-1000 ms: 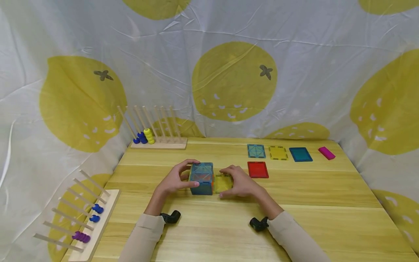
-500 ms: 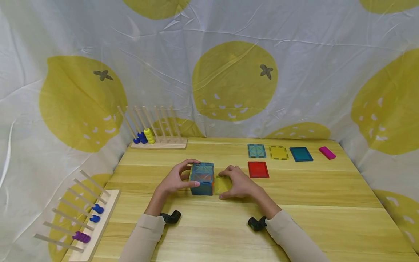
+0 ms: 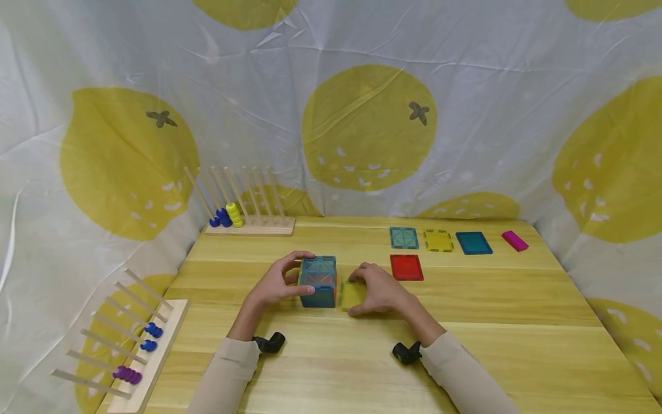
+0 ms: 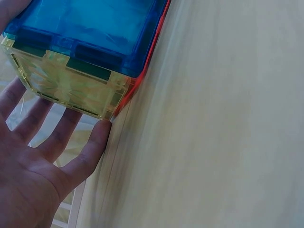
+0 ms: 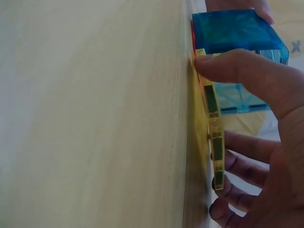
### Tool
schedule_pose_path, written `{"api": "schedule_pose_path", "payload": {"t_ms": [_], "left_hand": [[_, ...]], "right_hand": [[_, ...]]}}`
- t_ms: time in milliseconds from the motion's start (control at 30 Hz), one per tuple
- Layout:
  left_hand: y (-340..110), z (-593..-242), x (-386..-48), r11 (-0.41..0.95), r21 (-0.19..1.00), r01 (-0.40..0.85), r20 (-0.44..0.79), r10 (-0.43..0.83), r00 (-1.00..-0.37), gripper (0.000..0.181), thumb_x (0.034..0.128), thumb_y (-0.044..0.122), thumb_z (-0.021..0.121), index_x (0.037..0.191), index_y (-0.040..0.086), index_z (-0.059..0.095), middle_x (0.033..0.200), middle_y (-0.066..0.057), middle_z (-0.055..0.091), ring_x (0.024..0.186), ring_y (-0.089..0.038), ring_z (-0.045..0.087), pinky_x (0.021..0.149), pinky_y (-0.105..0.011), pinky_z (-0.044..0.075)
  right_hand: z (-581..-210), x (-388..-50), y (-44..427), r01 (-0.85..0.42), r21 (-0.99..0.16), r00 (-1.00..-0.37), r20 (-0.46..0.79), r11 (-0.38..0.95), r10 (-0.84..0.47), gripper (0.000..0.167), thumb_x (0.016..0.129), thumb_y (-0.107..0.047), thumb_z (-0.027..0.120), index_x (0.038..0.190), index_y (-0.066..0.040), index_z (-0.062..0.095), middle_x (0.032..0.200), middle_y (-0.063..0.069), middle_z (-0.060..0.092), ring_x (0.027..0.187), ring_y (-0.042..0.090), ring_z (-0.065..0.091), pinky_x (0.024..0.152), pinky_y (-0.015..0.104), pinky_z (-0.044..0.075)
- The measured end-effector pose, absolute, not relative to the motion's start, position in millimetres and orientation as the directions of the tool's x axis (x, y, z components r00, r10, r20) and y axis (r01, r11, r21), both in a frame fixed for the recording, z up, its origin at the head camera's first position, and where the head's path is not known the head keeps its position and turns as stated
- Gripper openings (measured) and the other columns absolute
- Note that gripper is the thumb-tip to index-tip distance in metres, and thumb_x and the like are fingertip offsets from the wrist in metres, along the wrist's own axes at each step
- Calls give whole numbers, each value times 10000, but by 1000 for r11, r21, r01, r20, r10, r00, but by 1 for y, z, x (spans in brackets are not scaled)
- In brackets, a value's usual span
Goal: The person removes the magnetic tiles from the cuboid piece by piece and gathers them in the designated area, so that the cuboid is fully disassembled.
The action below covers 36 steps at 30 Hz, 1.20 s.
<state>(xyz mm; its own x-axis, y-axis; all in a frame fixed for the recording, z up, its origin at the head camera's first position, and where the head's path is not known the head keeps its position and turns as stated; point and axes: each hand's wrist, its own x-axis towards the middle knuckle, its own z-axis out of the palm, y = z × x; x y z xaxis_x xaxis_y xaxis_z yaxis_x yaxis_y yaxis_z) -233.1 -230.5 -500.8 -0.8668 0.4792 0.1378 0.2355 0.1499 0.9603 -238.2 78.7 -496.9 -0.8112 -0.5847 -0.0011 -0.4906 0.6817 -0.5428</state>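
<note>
A box of translucent tiles [image 3: 318,282] stands on the table, blue on top and front; the left wrist view shows its yellow side [image 4: 66,83] and a red edge at the bottom. My left hand [image 3: 276,283] grips the box from its left, thumb at the front and fingers behind. Just right of the box, a yellow tile [image 3: 353,295] lies low over the table, with a narrow gap between them. My right hand [image 3: 381,290] holds that tile by its edges; in the right wrist view the tile [image 5: 216,137] is tilted slightly off the surface.
Behind my right hand lie a red tile [image 3: 407,267], a light blue tile [image 3: 404,237], another yellow tile [image 3: 439,241], a teal tile [image 3: 474,242] and a pink block [image 3: 515,241]. Wooden peg racks with beads stand back left [image 3: 250,228] and front left [image 3: 155,362].
The yellow tile and my right hand have shifted slightly away from the box and toward the front. My left hand keeps its grip on the box.
</note>
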Motion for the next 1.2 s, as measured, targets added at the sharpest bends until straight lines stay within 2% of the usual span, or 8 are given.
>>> {"api": "schedule_pose_path", "payload": {"t_ms": [267,500,700,767,967,1200], "left_hand": [[-230,-501,-234,146,960,239,142,479,-866,680,858,71,837,1451,144,512,1476,-116,482,1269,-316,526,925,-362,583],[-230,-501,-233,152,959,237,138,482,-865,678,858,71,836,1450,141,512,1469,-121,472,1272,-340,520,915,-363,587],[-229,-496,-230,140,964,227,134,483,-865,690,862,54,826,1465,129,497,1480,-157,446,1275,-361,522,893,-376,596],[-229,-495,-230,139,963,229,136,483,-865,690,863,51,823,1466,124,494,1483,-168,442,1280,-369,518,899,-374,593],[-229,-497,-231,137,964,227,135,481,-866,686,863,51,823,1463,113,496,1481,-175,446,1278,-374,511,901,-366,591],[-230,-498,-232,142,962,232,138,482,-865,692,863,62,826,1467,112,494,1482,-173,454,1282,-375,508,912,-360,586]], "right_hand": [[-494,-239,97,-517,-534,-822,91,669,-562,635,684,-478,875,1236,-202,722,1158,-35,624,1053,149,552,894,395,531],[-486,-234,122,-486,-565,-841,93,667,-533,659,709,-455,894,1280,-190,700,1219,-2,606,1103,196,540,875,404,505],[-482,-234,153,-453,-599,-858,93,660,-504,699,717,-435,886,1332,-179,674,1435,134,552,1310,343,505,1014,565,499],[-482,-234,163,-442,-605,-867,97,663,-489,702,720,-418,890,1340,-172,670,1469,157,532,1329,383,497,1028,613,485],[-482,-236,194,-436,-588,-881,124,682,-456,682,735,-386,893,1346,-183,669,1389,119,573,1279,404,517,970,659,483],[-481,-238,226,-403,-573,-904,128,714,-408,696,740,-355,895,1357,-134,661,1413,193,558,1233,405,530,942,644,510]]}}
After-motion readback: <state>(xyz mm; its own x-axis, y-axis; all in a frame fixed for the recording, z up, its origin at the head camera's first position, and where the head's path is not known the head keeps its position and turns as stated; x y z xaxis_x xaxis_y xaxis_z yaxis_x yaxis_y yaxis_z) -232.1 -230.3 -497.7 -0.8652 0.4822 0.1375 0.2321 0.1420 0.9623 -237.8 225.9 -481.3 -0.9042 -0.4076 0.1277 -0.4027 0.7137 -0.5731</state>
